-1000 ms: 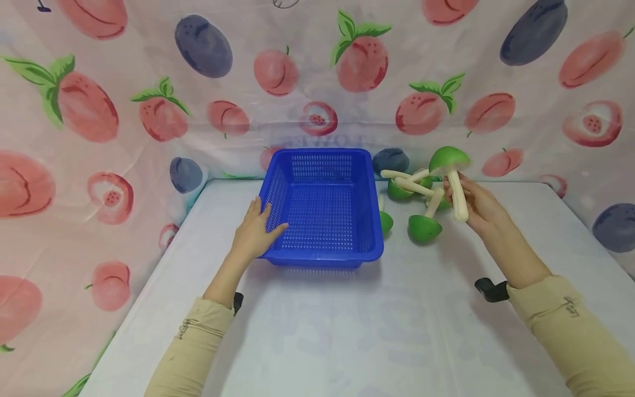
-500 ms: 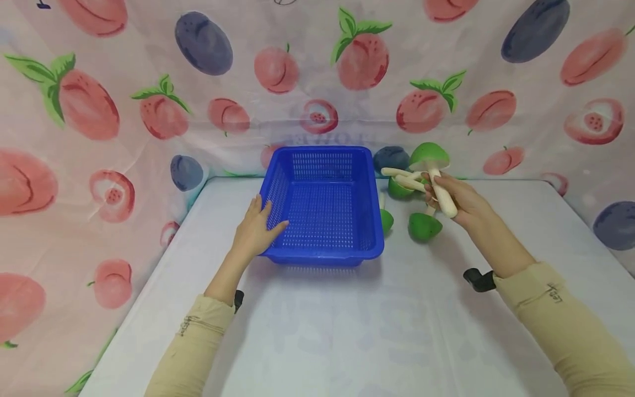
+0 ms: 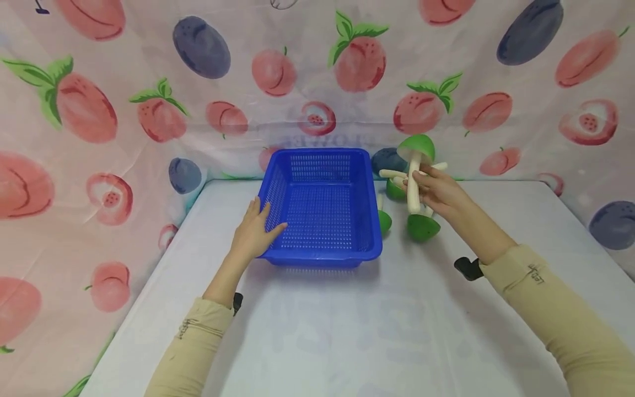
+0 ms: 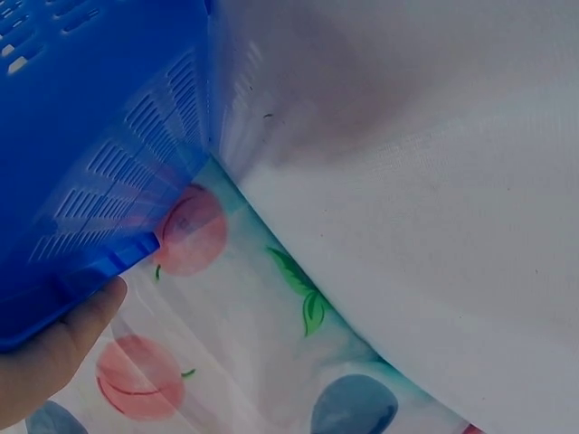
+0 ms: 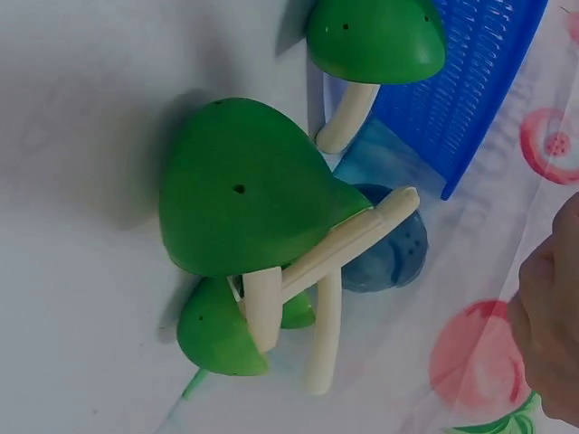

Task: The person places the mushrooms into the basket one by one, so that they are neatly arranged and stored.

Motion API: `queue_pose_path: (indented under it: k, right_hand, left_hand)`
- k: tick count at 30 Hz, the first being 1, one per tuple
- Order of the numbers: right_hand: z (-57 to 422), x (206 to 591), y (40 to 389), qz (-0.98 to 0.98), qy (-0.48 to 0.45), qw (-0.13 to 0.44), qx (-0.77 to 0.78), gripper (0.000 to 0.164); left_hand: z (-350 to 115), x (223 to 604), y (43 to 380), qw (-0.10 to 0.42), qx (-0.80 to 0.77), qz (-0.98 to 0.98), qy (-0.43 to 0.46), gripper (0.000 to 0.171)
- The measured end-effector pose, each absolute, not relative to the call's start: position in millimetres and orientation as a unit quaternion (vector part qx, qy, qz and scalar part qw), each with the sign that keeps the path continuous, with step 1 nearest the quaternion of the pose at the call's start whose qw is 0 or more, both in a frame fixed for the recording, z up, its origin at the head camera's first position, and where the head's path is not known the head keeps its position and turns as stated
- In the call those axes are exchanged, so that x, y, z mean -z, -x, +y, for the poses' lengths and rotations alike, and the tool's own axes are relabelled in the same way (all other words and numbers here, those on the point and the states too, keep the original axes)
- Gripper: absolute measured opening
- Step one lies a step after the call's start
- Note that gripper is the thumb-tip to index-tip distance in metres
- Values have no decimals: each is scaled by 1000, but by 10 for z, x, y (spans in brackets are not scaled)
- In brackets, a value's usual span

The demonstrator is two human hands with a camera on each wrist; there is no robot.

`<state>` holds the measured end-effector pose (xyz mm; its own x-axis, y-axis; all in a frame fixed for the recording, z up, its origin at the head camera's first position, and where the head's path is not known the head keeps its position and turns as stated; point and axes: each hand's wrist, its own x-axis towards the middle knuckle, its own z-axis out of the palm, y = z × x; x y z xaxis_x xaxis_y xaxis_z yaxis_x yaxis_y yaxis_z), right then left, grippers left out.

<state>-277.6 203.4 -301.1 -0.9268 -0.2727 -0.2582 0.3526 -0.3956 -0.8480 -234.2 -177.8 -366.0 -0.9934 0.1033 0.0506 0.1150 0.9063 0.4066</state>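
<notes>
In the head view my right hand (image 3: 441, 190) grips a toy mushroom (image 3: 414, 187) by its pale stem, its green cap up and the stem slightly tilted. It is held above several other green mushrooms. Of these, one with a dark green cap (image 3: 423, 227) lies in front, and another (image 3: 385, 221) is against the basket's right side. In the right wrist view the pile's largest-looking cap (image 5: 244, 185) partly hides the rest. My left hand (image 3: 254, 232) rests on the left rim of a blue plastic basket (image 3: 321, 255), fingers straight and thumb spread over the inside.
The basket stands on a white-covered table (image 3: 347, 331), with its perforated floor showing. Behind and to the left rises a fruit-printed cloth (image 3: 223, 149). A black wrist piece (image 3: 468, 268) juts out below the right forearm.
My right hand has carried the held mushroom leftward, over the pile and closer to the basket. The mushroom's stem has swung nearer to upright. My left hand and the basket have stayed put.
</notes>
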Motion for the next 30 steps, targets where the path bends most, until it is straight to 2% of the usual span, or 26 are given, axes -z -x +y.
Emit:
queue_pose_path:
  k: [9,20,30]
  right_hand:
    - [1823,2861,2911,586,-31,161,794,71]
    - [1491,2639,3153,667,-13,126,735,56]
    - [1061,2546,3389,723,43,140,675,48]
  left_hand:
    - [-1758,3672,2345,12,212,-975,59,78]
    - [-1774,3637,2368,15,206,-976,63,78]
    - [-1778,3638,2347,21,214,-974,69,77]
